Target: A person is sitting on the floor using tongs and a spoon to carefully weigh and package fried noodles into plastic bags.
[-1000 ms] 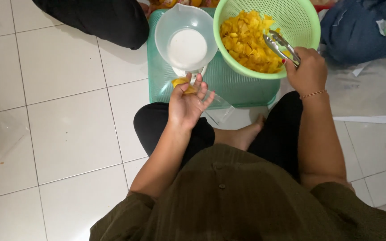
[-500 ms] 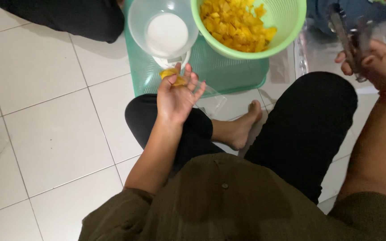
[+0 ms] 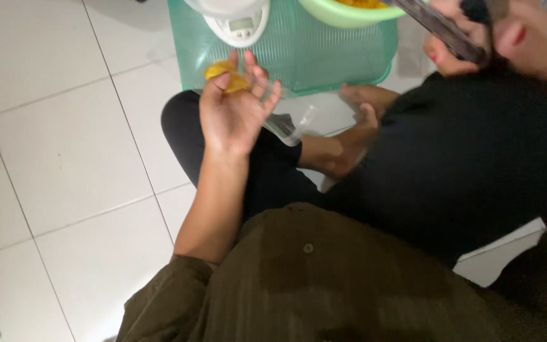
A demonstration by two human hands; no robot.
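Observation:
My left hand (image 3: 235,117) is raised palm up over my knee and holds a few yellow snack pieces (image 3: 226,76) at its fingertips, just in front of the white kitchen scale (image 3: 238,22). At the top right, my right hand (image 3: 530,38) grips metal tongs (image 3: 441,26), lifted to the right of the light green colander bowl (image 3: 343,9), whose yellow contents barely show at the frame's top edge. Scale and bowl both rest on an upturned teal plastic tray (image 3: 330,60).
I sit cross-legged in black trousers on white floor tiles (image 3: 64,158), my bare foot (image 3: 343,149) tucked in front of the tray. A clear plastic bag (image 3: 295,126) lies between my knee and the tray. A white sheet edge (image 3: 508,244) shows at the right.
The view has tipped down and moved closer, so the bowl and scale slid to the top edge. My right hand with the tongs has risen higher, away from the bowl. My left hand keeps its yellow pieces.

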